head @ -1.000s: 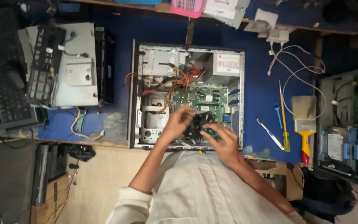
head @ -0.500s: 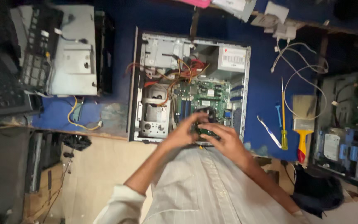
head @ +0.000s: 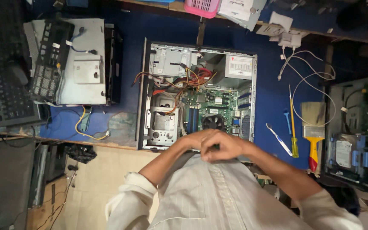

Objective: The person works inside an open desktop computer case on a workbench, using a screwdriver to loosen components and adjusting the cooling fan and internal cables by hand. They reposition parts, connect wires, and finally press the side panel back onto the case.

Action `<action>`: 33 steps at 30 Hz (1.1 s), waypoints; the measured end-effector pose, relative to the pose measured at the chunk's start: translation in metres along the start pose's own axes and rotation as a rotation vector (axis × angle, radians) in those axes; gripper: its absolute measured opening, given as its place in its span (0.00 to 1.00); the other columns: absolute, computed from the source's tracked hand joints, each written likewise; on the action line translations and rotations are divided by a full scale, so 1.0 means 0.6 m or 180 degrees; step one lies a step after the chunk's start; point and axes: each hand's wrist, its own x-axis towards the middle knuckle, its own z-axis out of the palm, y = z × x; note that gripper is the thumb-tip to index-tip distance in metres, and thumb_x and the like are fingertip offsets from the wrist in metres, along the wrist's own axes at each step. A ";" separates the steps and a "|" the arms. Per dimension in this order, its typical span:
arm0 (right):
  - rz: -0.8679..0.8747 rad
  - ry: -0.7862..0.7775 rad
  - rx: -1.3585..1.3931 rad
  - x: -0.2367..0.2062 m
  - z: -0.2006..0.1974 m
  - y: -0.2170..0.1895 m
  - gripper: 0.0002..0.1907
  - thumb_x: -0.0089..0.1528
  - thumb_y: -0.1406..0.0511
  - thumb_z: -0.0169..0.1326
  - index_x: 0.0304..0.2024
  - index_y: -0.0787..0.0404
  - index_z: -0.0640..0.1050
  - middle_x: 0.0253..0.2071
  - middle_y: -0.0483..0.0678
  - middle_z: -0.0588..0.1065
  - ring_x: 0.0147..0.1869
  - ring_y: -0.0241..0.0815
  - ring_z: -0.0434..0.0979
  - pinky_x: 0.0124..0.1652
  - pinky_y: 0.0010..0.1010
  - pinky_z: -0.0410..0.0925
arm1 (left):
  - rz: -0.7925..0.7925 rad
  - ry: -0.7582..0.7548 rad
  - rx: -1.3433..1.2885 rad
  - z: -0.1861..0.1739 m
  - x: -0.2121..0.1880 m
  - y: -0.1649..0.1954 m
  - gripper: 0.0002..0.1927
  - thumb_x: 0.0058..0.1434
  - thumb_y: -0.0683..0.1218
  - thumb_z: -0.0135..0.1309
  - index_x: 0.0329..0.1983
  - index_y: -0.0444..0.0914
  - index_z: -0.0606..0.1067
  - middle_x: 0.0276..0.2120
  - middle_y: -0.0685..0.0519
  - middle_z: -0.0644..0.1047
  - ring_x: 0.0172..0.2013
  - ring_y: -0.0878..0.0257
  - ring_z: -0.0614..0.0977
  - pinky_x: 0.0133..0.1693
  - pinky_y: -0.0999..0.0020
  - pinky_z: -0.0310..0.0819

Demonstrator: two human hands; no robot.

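With both hands, left hand and right hand, bunched together, fingers curled on something hidden, over the near edge of the open grey metal computer case mid-table, a slip could probably knock the black round cooler fan.

**Pale striped shirt, cuffs rolled**

The person wears a light grey-white button-up cotton shirt with thin vertical pinstripes. A placket runs toward twelve o'clock. Sleeves are rolled into thick cuffs: left sleeve at eight o'clock, right sleeve at four. Forearms and both hands bare.
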 end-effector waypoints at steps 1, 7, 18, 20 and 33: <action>0.0051 0.0035 -0.0092 0.006 0.001 0.012 0.08 0.62 0.65 0.62 0.33 0.65 0.82 0.29 0.50 0.78 0.33 0.43 0.78 0.36 0.32 0.69 | -0.0161 -0.0029 -0.0133 -0.004 0.000 -0.001 0.15 0.43 0.44 0.63 0.33 0.31 0.76 0.29 0.46 0.78 0.33 0.63 0.78 0.33 0.61 0.72; -0.0348 0.1968 -0.0547 0.020 0.040 0.070 0.10 0.60 0.66 0.58 0.28 0.68 0.78 0.24 0.49 0.74 0.26 0.39 0.75 0.30 0.29 0.64 | -0.0305 0.1645 0.0086 0.032 -0.005 0.047 0.12 0.51 0.39 0.53 0.39 0.31 0.75 0.35 0.49 0.80 0.39 0.63 0.80 0.40 0.65 0.75; -0.0799 0.2900 -0.1897 -0.007 0.086 0.047 0.15 0.54 0.64 0.60 0.37 0.66 0.71 0.38 0.53 0.67 0.38 0.48 0.65 0.41 0.35 0.60 | -0.0058 0.2296 0.1309 0.091 0.004 0.133 0.20 0.52 0.45 0.61 0.46 0.34 0.74 0.40 0.46 0.77 0.37 0.49 0.78 0.50 0.53 0.71; -0.0676 0.2480 -0.2124 -0.008 0.090 0.032 0.11 0.55 0.67 0.60 0.35 0.64 0.72 0.41 0.54 0.68 0.43 0.50 0.68 0.45 0.39 0.61 | -0.0208 0.2133 0.0881 0.087 0.004 0.116 0.18 0.50 0.46 0.61 0.43 0.34 0.73 0.37 0.47 0.78 0.36 0.50 0.80 0.42 0.57 0.74; -0.0708 -0.0224 -0.4086 -0.077 -0.028 -0.066 0.19 0.58 0.65 0.51 0.51 0.65 0.74 0.48 0.52 0.72 0.46 0.48 0.75 0.40 0.36 0.70 | -0.0354 -0.0239 0.0540 -0.004 0.037 0.062 0.13 0.56 0.47 0.64 0.31 0.32 0.79 0.25 0.47 0.79 0.26 0.65 0.75 0.32 0.63 0.71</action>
